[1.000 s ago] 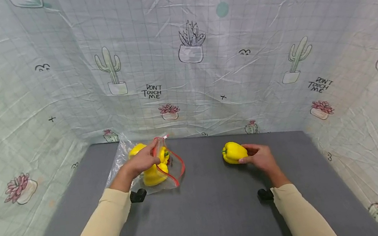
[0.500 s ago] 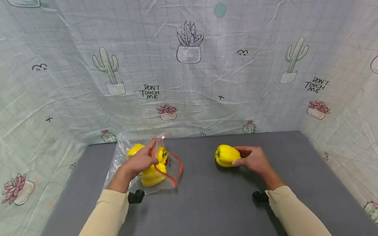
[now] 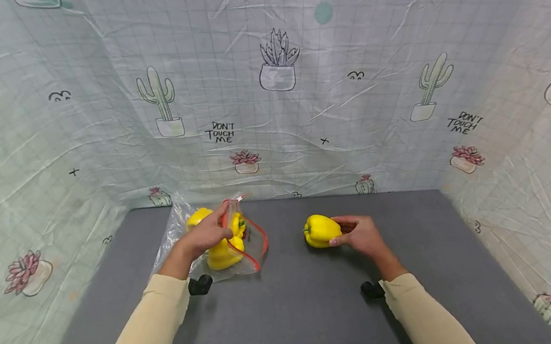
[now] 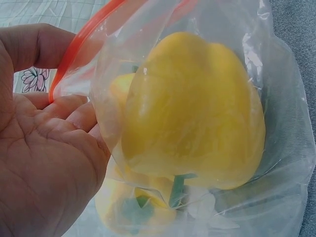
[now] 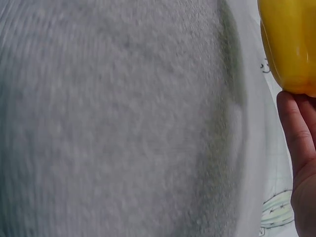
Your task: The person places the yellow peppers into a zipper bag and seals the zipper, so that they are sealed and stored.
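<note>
A clear plastic zip bag (image 3: 197,270) with a red zip edge (image 4: 74,52) lies at the left of the table, its mouth facing right. Several yellow bell peppers (image 4: 192,108) are inside it. My left hand (image 3: 206,235) pinches the upper side of the bag's mouth between thumb and fingers, holding it spread. My right hand (image 3: 363,236) grips another yellow bell pepper (image 3: 321,231) from its right end, the green stem pointing left toward the bag. In the right wrist view the fingers (image 5: 298,131) touch the end of that pepper (image 5: 291,44).
The dark grey table (image 3: 283,320) spreads under both hands. Behind it and along both sides hangs a pale sheet (image 3: 327,168) printed with cacti. Black wrist devices (image 3: 200,285) sit below each cuff.
My right hand has carried the bell pepper left, closer to the bag's mouth. The left hand and the bag have stayed in place.
</note>
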`<state>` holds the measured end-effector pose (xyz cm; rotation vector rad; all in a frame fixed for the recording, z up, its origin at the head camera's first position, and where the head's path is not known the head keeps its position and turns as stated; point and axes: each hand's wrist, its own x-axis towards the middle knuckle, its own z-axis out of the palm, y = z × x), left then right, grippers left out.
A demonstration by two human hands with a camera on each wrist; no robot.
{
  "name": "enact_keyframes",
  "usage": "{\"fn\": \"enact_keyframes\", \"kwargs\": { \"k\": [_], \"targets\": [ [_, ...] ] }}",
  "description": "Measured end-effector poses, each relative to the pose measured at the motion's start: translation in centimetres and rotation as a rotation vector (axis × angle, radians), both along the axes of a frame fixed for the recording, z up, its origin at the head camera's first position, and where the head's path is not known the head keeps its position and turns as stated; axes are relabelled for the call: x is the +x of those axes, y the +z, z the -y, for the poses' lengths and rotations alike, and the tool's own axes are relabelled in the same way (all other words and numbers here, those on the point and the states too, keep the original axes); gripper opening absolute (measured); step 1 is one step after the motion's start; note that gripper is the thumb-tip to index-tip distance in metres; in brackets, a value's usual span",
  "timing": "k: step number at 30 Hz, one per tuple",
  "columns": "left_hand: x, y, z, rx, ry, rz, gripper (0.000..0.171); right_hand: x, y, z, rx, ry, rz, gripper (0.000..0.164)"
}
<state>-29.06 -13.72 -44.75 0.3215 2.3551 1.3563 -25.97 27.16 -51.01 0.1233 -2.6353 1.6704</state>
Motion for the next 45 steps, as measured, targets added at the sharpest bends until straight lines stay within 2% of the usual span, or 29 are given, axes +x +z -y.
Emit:
{"fn": "enact_keyframes", "kwargs": {
  "k": [12, 19, 28, 36, 45],
  "targets": [
    [0.0, -0.2, -0.2, 0.018, -0.011, -0.004, 0.095, 0.0, 0.2, 1.4, -0.003, 0.014, -0.001, 0.062],
    [0.0, -0.2, -0.1, 0.013, 0.002, -0.001, 0.097, -0.1, 0.2, 2.2, -0.011, 0.062, -0.023, 0.063],
    [0.0, -0.2, -0.3, 0.008, 0.011, 0.012, 0.096, 0.0, 0.3, 3.3, -0.032, 0.057, -0.008, 0.064],
    [0.2, 0.2, -0.5, 0.020, 0.004, 0.019, 0.095, -0.2, 0.8, 4.4, -0.029, 0.065, -0.014, 0.063],
    [0.0, -0.1, -0.5, 0.027, 0.005, 0.022, 0.095, -0.1, 1.6, 6.0, -0.045, 0.096, -0.014, 0.062]
  ]
}}
